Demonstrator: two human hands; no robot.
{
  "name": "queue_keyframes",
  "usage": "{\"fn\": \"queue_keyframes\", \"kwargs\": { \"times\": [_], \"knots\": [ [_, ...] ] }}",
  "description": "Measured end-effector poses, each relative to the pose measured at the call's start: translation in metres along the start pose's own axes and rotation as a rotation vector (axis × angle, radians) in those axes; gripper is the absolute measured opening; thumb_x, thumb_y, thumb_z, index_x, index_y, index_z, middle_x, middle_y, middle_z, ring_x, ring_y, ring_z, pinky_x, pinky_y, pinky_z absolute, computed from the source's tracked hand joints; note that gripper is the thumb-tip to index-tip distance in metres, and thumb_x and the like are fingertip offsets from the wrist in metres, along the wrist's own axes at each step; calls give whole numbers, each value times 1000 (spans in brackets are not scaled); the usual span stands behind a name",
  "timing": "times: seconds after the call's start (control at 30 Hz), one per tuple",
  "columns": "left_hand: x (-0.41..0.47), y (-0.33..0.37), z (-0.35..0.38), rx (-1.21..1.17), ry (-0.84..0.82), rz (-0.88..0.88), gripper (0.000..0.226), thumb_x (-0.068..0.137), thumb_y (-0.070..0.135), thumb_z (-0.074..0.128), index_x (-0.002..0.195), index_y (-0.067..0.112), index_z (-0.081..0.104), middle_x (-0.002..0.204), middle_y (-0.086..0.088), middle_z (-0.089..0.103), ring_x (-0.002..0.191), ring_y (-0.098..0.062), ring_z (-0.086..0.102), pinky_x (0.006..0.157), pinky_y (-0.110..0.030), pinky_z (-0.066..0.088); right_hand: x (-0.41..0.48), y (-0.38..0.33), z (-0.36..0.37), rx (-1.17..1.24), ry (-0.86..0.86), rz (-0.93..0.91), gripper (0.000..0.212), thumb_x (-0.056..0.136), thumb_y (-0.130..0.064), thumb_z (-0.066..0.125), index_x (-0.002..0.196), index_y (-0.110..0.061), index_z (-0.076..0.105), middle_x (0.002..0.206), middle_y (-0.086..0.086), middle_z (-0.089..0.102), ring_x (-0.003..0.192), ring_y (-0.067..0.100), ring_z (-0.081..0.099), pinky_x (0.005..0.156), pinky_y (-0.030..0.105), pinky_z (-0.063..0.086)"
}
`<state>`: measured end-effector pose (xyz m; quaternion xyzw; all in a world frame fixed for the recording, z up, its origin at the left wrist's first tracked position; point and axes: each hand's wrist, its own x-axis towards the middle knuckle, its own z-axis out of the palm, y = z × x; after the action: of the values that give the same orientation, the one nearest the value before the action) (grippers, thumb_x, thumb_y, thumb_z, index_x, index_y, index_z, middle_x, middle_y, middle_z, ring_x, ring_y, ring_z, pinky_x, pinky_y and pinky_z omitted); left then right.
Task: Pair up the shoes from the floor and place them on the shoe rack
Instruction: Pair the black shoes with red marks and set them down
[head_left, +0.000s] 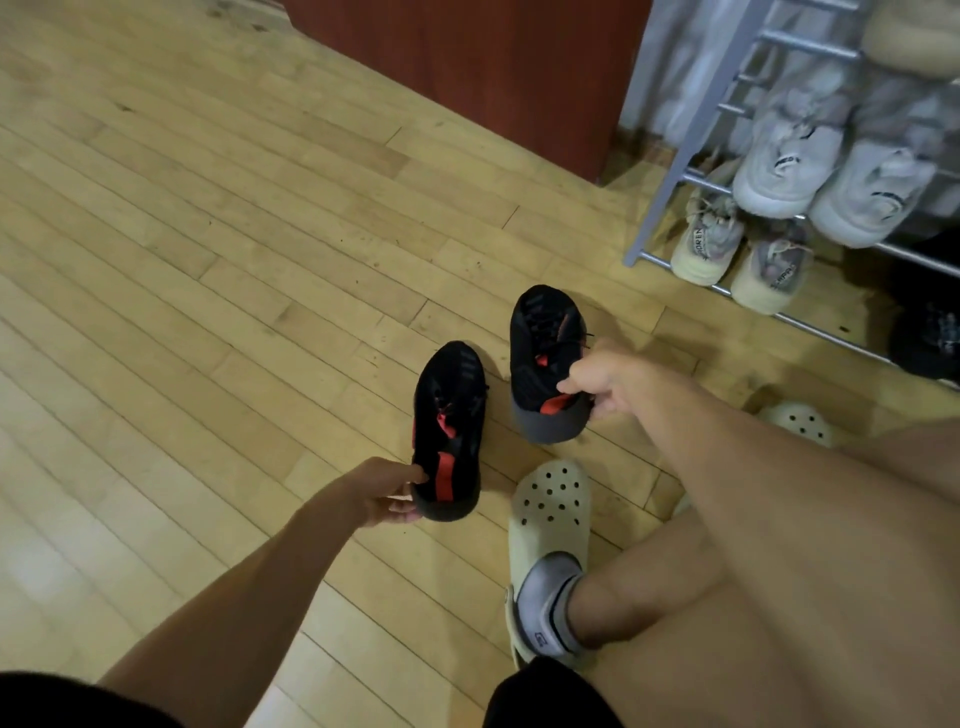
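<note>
Two black sneakers with red trim are over the wooden floor, toes pointing away from me. My left hand (387, 493) grips the heel of the left black sneaker (454, 415). My right hand (605, 382) grips the heel of the right black sneaker (545, 345), which sits a little farther off. The silver metal shoe rack (670, 176) stands at the upper right, beyond the right sneaker. Whether the sneakers rest on the floor or are lifted, I cannot tell.
The rack holds white sneakers (789, 156) on a middle shelf, beige sneakers (737, 254) below and a dark shoe (930, 338) at the right edge. I wear cream clogs (550, 514). A reddish-brown cabinet (493, 67) stands left of the rack.
</note>
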<state>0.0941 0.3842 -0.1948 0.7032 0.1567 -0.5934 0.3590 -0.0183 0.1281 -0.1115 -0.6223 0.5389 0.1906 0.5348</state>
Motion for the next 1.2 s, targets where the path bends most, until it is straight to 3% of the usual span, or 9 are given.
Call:
{"fn": "queue_keyframes", "kwargs": {
  "times": [0.1, 0.27, 0.37, 0.47, 0.73, 0.87, 0.93, 1.03, 1.2],
  "knots": [
    [-22, 27, 0, -68, -6, 80, 16, 86, 4, 62, 99, -4, 59, 96, -20, 61, 76, -28, 61, 57, -34, 58, -11, -6, 6, 1, 22, -60, 50, 92, -3, 58, 139, -4, 44, 140, 17, 51, 125, 36, 52, 101, 48, 48],
    [-70, 69, -2, -177, 50, 266, 21, 84, 3, 65, 102, -6, 59, 96, -21, 62, 79, -30, 64, 55, -34, 61, -37, -25, 6, 21, 113, -178, 39, 89, -11, 63, 126, -3, 56, 128, 12, 60, 119, 31, 56, 100, 45, 49],
    [-108, 97, -12, -142, 73, 424, 13, 82, 4, 66, 92, -3, 63, 94, -18, 64, 78, -29, 64, 58, -33, 61, -61, -43, -13, -33, 266, -292, 30, 81, -15, 71, 108, -4, 64, 111, 16, 67, 104, 33, 63, 81, 38, 54],
    [-152, 129, -18, -63, 153, 592, 12, 78, 5, 70, 86, -3, 65, 88, -15, 66, 76, -29, 64, 62, -33, 61, -93, -63, -41, -108, 353, -404, 17, 79, -19, 73, 90, -8, 65, 98, 15, 71, 88, 30, 65, 64, 34, 46],
    [-270, 207, 34, -25, 169, 976, 6, 81, 10, 66, 75, 8, 66, 79, -8, 65, 68, -24, 63, 54, -27, 58, -192, -103, -130, 98, 515, -715, 27, 77, -13, 77, 101, -3, 71, 106, 14, 73, 102, 28, 66, 96, 46, 51],
    [-322, 241, 86, -22, 136, 1114, 8, 78, 7, 68, 71, 9, 66, 65, -10, 67, 56, -22, 63, 46, -24, 56, -234, -102, -187, 245, 611, -781, 11, 74, -10, 79, 80, -11, 70, 101, 14, 73, 97, 29, 68, 93, 47, 53],
    [-341, 258, 117, -41, 137, 1179, 7, 77, 6, 70, 71, 7, 66, 60, -10, 64, 50, -20, 61, 42, -24, 55, -251, -95, -218, 313, 657, -797, 12, 72, -10, 78, 83, -8, 73, 99, 16, 74, 96, 32, 69, 90, 50, 54],
    [-360, 283, 163, -41, 159, 1263, 15, 75, 8, 73, 90, 6, 67, 74, -13, 65, 57, -22, 61, 47, -29, 57, -267, -76, -265, 425, 695, -794, 26, 68, -10, 78, 94, -8, 75, 97, 16, 75, 92, 36, 70, 87, 55, 55],
    [-372, 326, 239, 2, 57, 1280, 24, 71, 7, 76, 94, 4, 69, 81, -17, 67, 55, -21, 61, 42, -28, 55, -268, -39, -339, 579, 795, -759, 14, 75, -4, 75, 76, -18, 71, 91, 11, 76, 82, 28, 73, 79, 48, 60]
  ]
}}
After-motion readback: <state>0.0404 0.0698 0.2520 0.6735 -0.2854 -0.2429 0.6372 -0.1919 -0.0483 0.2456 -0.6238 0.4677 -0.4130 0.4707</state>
